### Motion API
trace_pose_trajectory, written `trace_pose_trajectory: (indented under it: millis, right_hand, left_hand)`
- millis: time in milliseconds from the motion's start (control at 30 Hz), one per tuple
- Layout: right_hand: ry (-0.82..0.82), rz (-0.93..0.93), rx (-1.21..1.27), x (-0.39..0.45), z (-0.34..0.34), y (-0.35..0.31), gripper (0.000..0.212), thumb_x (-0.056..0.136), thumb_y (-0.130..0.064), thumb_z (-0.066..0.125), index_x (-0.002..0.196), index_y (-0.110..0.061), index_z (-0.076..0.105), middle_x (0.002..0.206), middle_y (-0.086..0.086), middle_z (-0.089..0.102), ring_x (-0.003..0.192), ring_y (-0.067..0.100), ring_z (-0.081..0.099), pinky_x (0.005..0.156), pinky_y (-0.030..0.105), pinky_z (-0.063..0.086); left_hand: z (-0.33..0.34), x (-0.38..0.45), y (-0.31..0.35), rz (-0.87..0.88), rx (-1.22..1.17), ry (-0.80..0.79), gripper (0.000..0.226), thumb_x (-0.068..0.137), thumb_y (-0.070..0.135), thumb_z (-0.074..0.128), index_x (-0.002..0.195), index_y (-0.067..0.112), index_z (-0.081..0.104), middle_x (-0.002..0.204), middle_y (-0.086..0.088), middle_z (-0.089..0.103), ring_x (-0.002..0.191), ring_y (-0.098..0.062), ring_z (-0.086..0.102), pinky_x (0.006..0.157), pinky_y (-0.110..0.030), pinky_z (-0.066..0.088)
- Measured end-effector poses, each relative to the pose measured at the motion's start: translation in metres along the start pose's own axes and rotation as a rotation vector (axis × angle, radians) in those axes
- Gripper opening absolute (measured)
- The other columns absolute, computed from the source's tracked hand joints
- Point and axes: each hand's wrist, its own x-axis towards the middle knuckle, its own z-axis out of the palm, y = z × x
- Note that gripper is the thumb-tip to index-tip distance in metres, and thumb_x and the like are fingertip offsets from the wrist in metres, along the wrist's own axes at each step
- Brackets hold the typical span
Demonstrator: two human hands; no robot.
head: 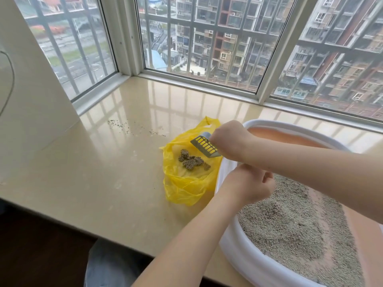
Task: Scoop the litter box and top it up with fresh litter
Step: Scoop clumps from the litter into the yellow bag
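A white litter box (238, 251) with a pink inside stands at the right on the stone sill, part filled with grey litter (290, 224). Left of it lies an open yellow plastic bag (186, 187) with several dark clumps (192, 161) inside. My right hand (230, 141) grips a grey slotted scoop (206, 147) and holds it tilted over the bag, with nothing on its blade. My left hand (248, 183) hovers over the box's near-left rim with its fingers curled. I see nothing in that hand.
Loose litter grains (134, 129) are scattered on the beige window sill (93, 172) left of the bag. Barred windows (207, 48) run along the back, and a white wall (31, 90) closes the left side. The sill's front edge drops to a dark floor (41, 255).
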Motion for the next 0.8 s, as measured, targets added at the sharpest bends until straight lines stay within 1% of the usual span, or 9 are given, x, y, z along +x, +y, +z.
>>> trace_pose_trajectory:
  millis: [167,333,400,467,533,633,667,733,800]
  right_hand:
    - [-0.010,-0.100,-0.109,-0.004,0.004,0.001,0.039,0.078,0.015,0.048,0.060,-0.014,0.029,0.060,-0.004,0.030,0.048,0.012,0.023,0.044,0.023,0.016]
    - [0.008,-0.082,-0.101,-0.003,0.007,0.003,0.038,0.080,0.013,0.048,0.061,-0.015,0.031,0.061,-0.004,0.031,0.049,0.013,0.026,0.044,0.022,0.017]
    - [0.033,-0.053,-0.064,-0.002,0.009,0.004,0.033,0.082,0.010,0.048,0.064,-0.015,0.038,0.062,-0.004,0.035,0.051,0.015,0.033,0.044,0.023,0.017]
    - [0.098,-0.002,0.017,-0.001,0.013,0.004,0.025,0.085,0.004,0.049,0.071,-0.017,0.045,0.068,-0.003,0.046,0.058,0.020,0.041,0.044,0.023,0.017]
    - [0.165,0.084,0.213,-0.002,0.016,0.008,0.017,0.088,-0.009,0.049,0.073,-0.015,0.053,0.075,0.002,0.056,0.064,0.025,0.046,0.047,0.024,0.023]
    - [0.212,0.263,0.638,-0.012,0.023,0.021,0.021,0.084,-0.027,0.055,0.081,-0.012,0.070,0.071,0.007,0.059,0.068,0.027,0.054,0.052,0.028,0.031]
    - [0.218,0.329,0.782,-0.017,0.027,0.027,0.022,0.081,-0.029,0.059,0.082,-0.012,0.073,0.066,0.008,0.058,0.063,0.023,0.052,0.049,0.027,0.031]
    - [0.209,0.439,1.084,-0.034,0.034,0.038,0.024,0.077,-0.029,0.066,0.082,-0.007,0.074,0.056,0.008,0.045,0.052,0.014,0.034,0.050,0.028,0.027]
    - [0.195,0.519,1.354,-0.057,0.042,0.050,0.017,0.076,-0.027,0.073,0.069,-0.011,0.075,0.050,0.003,0.044,0.051,0.011,0.031,0.053,0.027,0.028]
  left_hand:
    - [0.001,0.000,0.000,-0.003,0.022,-0.004,0.036,0.087,0.016,0.050,0.060,0.020,0.027,0.055,0.006,0.034,0.064,-0.026,0.039,0.049,-0.032,0.019]
    - [0.000,0.001,0.001,0.007,0.027,-0.010,0.037,0.086,0.016,0.051,0.058,0.022,0.027,0.054,0.006,0.035,0.063,-0.024,0.037,0.045,-0.024,0.020]
    - [0.000,0.001,0.001,0.002,0.026,-0.009,0.036,0.086,0.015,0.050,0.059,0.020,0.028,0.052,0.005,0.036,0.062,-0.024,0.038,0.045,-0.027,0.019]
    - [0.001,0.002,0.000,-0.004,0.026,-0.004,0.031,0.086,0.015,0.050,0.061,0.017,0.033,0.053,0.003,0.037,0.062,-0.026,0.041,0.049,-0.030,0.021]
    - [0.002,0.002,0.000,-0.009,0.024,-0.011,0.024,0.085,0.015,0.050,0.064,0.014,0.040,0.056,0.002,0.043,0.064,-0.027,0.046,0.053,-0.030,0.028]
    - [0.003,0.005,-0.002,-0.005,0.009,-0.052,0.014,0.081,0.018,0.049,0.070,0.012,0.056,0.063,0.000,0.058,0.064,-0.022,0.054,0.056,-0.032,0.045]
    - [0.004,0.006,-0.003,-0.009,0.011,-0.062,0.016,0.079,0.022,0.048,0.072,0.013,0.060,0.065,0.000,0.061,0.065,-0.021,0.056,0.057,-0.032,0.048]
    - [0.006,0.006,-0.003,-0.015,0.009,-0.069,0.021,0.076,0.026,0.045,0.074,0.014,0.062,0.065,0.001,0.063,0.066,-0.019,0.058,0.059,-0.033,0.049]
    - [0.007,0.007,-0.004,0.003,0.009,-0.069,0.018,0.077,0.023,0.048,0.075,0.014,0.063,0.065,0.001,0.063,0.066,-0.019,0.057,0.060,-0.035,0.049]
